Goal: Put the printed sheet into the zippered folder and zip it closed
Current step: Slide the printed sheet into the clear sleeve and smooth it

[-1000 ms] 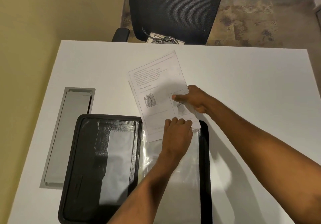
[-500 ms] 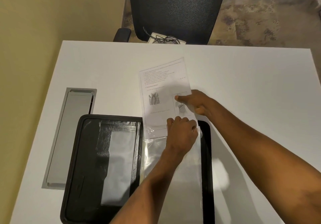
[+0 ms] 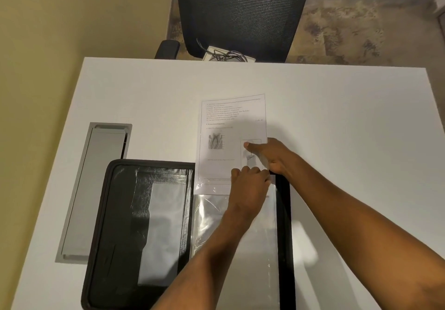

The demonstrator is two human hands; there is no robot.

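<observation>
A black zippered folder (image 3: 115, 213) lies open on the white table, with clear plastic sleeves (image 3: 240, 237) on its right half. The printed sheet (image 3: 231, 136), with text and a tooth diagram, lies beyond the folder's top edge. Its lower end sits in the mouth of the top sleeve. My right hand (image 3: 269, 155) grips the sheet's right edge, thumb on top. My left hand (image 3: 250, 189) pinches the sleeve's top edge at the sheet's lower right corner.
A grey cable tray cover (image 3: 94, 189) is set into the table left of the folder. A black mesh office chair (image 3: 243, 13) stands past the table's far edge, with a white box and cables (image 3: 226, 56) on its seat. A yellow wall runs along the left.
The sheet has turned from tilted to nearly straight, lined up with the sleeve, and its lower end has slid into the sleeve's mouth. Both hands stayed on the sheet and sleeve.
</observation>
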